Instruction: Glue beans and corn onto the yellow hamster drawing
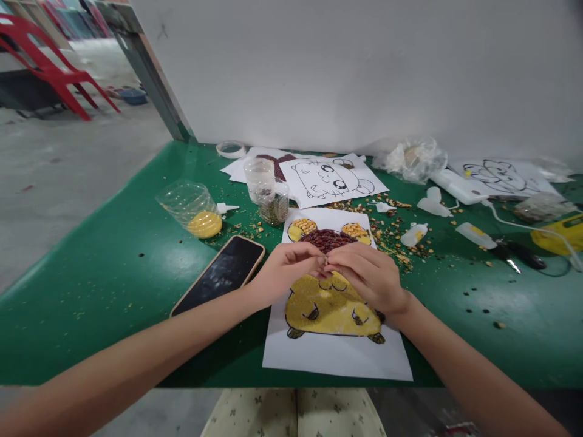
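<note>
A white sheet (337,355) lies on the green table (113,285) in front of me, with a cartoon animal filled in with yellow grain, dark red beans and corn kernels. My left hand (285,270) and my right hand (368,273) meet over the middle of the picture, fingertips pinched together and touching each other. What the fingertips hold is too small to make out. A black phone (221,273) in a tan case lies just left of my left hand.
A tipped clear cup of yellow grain (195,212) and a jar of dark seeds (273,203) stand behind the phone. Blank outline drawings (332,179), small glue bottles (414,233), plastic bags, scissors (519,255) and scattered seeds cover the far right. A wall backs the table.
</note>
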Demonstrator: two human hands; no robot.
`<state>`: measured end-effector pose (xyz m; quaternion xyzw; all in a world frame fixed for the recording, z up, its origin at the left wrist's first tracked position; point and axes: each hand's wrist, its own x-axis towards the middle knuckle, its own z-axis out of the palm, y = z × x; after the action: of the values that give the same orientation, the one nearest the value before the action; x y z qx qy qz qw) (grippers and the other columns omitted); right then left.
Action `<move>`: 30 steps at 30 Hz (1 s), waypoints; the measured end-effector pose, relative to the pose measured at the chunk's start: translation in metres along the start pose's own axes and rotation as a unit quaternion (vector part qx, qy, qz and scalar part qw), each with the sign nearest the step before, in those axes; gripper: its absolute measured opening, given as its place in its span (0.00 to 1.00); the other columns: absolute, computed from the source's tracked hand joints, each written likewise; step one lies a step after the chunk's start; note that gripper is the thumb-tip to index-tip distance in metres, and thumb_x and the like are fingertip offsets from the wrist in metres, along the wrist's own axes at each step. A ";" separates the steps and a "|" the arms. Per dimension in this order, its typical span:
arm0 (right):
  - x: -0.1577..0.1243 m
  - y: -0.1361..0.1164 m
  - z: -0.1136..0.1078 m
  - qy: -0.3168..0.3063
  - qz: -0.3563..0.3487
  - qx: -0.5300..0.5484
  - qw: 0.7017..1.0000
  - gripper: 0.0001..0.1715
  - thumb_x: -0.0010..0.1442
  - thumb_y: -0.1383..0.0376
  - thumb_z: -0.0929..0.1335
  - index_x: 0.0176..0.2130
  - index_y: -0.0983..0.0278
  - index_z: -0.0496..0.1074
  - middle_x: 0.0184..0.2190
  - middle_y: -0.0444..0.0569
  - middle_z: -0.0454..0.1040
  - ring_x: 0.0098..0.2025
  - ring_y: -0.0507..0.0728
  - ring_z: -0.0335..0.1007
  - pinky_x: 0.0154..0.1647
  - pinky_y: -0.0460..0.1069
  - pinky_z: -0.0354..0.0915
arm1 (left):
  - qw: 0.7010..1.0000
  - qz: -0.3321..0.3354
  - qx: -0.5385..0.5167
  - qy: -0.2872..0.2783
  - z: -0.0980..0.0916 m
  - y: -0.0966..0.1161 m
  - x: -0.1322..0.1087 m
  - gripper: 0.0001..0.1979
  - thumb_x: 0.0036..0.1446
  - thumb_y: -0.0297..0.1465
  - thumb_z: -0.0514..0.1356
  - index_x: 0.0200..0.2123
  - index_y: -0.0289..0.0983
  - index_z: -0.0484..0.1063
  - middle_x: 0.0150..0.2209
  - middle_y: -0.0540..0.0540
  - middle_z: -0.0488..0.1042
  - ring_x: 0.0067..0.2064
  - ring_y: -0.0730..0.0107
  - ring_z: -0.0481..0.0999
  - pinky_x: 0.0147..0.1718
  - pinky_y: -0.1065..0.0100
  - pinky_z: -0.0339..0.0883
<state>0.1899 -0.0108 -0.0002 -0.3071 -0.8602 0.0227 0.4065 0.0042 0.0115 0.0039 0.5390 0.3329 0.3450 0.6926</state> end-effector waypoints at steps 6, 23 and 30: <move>0.001 -0.002 0.001 0.004 0.014 0.003 1.000 0.07 0.59 0.72 0.63 0.38 0.64 0.69 0.34 0.50 0.75 0.37 0.53 0.70 0.38 0.48 0.67 | 1.000 -0.007 -0.027 0.001 0.000 -0.002 0.001 0.04 0.51 0.28 0.61 0.29 0.32 0.74 0.26 0.48 0.77 0.29 0.74 0.77 0.33 0.73 0.70; 0.001 0.004 0.005 0.015 0.039 0.040 0.998 0.08 0.57 0.72 0.66 0.38 0.63 0.69 0.34 0.48 0.74 0.37 0.52 0.69 0.40 0.47 0.67 | 0.998 -0.002 -0.058 -0.011 0.000 -0.002 0.001 0.05 0.53 0.29 0.61 0.29 0.32 0.73 0.27 0.49 0.76 0.30 0.74 0.77 0.33 0.73 0.70; 0.003 0.002 0.003 -0.001 0.042 0.029 0.999 0.07 0.59 0.70 0.65 0.39 0.61 0.69 0.35 0.47 0.75 0.37 0.52 0.70 0.39 0.47 0.67 | 0.998 0.020 -0.037 -0.036 -0.002 -0.004 0.001 0.05 0.55 0.28 0.59 0.30 0.31 0.72 0.28 0.48 0.76 0.30 0.75 0.76 0.33 0.73 0.71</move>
<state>0.1876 -0.0069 -0.0008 -0.3313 -0.8459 0.0650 0.4128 0.0031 0.0124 -0.0009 0.5319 0.2841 0.3514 0.7162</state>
